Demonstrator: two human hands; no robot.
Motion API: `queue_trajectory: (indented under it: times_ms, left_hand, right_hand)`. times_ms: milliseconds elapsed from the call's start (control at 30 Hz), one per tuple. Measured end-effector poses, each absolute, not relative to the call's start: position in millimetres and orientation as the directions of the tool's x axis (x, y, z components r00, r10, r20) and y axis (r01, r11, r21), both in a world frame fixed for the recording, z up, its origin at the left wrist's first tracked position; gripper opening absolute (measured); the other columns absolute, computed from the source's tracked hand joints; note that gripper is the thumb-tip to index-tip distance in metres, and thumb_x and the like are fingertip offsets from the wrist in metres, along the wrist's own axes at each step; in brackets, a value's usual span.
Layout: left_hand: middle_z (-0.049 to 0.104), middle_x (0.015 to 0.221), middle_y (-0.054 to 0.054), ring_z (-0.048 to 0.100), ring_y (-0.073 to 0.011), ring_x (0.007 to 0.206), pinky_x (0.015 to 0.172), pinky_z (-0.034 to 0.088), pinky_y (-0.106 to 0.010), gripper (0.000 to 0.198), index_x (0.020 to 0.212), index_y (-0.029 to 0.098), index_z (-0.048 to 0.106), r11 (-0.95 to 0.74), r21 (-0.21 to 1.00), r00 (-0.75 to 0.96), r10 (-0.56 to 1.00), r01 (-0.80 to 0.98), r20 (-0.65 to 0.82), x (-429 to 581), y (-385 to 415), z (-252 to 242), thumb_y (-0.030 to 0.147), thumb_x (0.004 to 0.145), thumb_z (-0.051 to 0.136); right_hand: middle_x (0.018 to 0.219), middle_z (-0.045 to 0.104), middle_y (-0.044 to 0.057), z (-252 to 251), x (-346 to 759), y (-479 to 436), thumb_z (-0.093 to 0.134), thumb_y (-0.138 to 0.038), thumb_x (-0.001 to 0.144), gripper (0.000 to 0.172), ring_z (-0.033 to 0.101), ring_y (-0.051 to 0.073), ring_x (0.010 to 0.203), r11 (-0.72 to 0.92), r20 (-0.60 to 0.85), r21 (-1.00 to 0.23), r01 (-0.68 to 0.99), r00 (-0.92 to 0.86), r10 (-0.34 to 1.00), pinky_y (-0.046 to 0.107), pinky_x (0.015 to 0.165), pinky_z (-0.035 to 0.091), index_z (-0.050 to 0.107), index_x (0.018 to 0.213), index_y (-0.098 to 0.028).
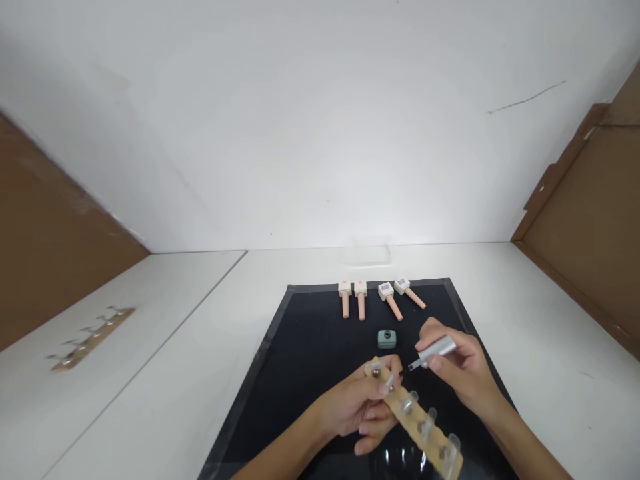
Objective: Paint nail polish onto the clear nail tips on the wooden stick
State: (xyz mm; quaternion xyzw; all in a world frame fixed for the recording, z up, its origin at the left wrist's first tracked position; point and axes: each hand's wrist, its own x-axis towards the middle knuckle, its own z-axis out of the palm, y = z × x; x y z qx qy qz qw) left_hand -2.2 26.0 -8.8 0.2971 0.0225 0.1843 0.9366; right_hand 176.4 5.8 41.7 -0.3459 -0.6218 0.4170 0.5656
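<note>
My left hand [357,407] is closed around the upper end of a light wooden nail tip stand [413,419]. Several clear false nail tips stand along its length on small metal mounts. My right hand [463,367] pinches the silver cap of a nail polish brush [437,351]. The brush's dark tip points down and left, a short gap from the nail tips near my left fingers. Just beyond my hands, an uncapped teal nail polish bottle [387,339] stands on the black mat [315,353], its dark round neck visible.
Several pale square polish bottles with peach caps [361,300] lie along the mat's far edge. A second wooden stand with nail tips [93,339] lies on the white table at left. A clear plastic tray [367,255] sits near the back wall. Cardboard panels [590,227] flank both sides.
</note>
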Motion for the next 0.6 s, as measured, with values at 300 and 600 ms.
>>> queue_trajectory:
  times_ms: [300, 600]
  left_hand:
    - [0.041, 0.041, 0.011, 0.028, -0.0027, 0.028, 0.025, 0.036, -0.013, 0.029, 0.075, 0.021, 0.045, 0.769, 0.604, 0.924, 0.357, -0.208, -0.135, 4.8, 27.0, -6.3, 0.028, 0.065, 0.072]
    - [0.042, 0.045, 0.011, 0.027, -0.0013, 0.028, 0.025, 0.036, -0.011, 0.018, 0.08, 0.021, 0.044, 0.762, 0.574, 0.935, 0.355, -0.301, 0.019, 0.7, 26.2, -12.7, 0.021, 0.077, 0.062]
  right_hand:
    - [0.063, 0.063, 0.004, 42.8, 174.2, 3.1, 0.062, -0.046, 0.082, 0.026, 0.052, 0.018, 0.063, 0.42, 0.401, -0.907, 0.014, -0.269, 0.876, 0.029, 0.056, 0.044, 0.071, 0.081, -0.021]
    - [0.064, 0.061, 0.001, 44.2, 177.8, 5.2, 0.063, -0.038, 0.084, 0.015, 0.051, 0.017, 0.062, 0.482, 0.474, -0.876, -0.006, -0.185, 0.861, 0.027, 0.055, 0.043, 0.071, 0.083, -0.024]
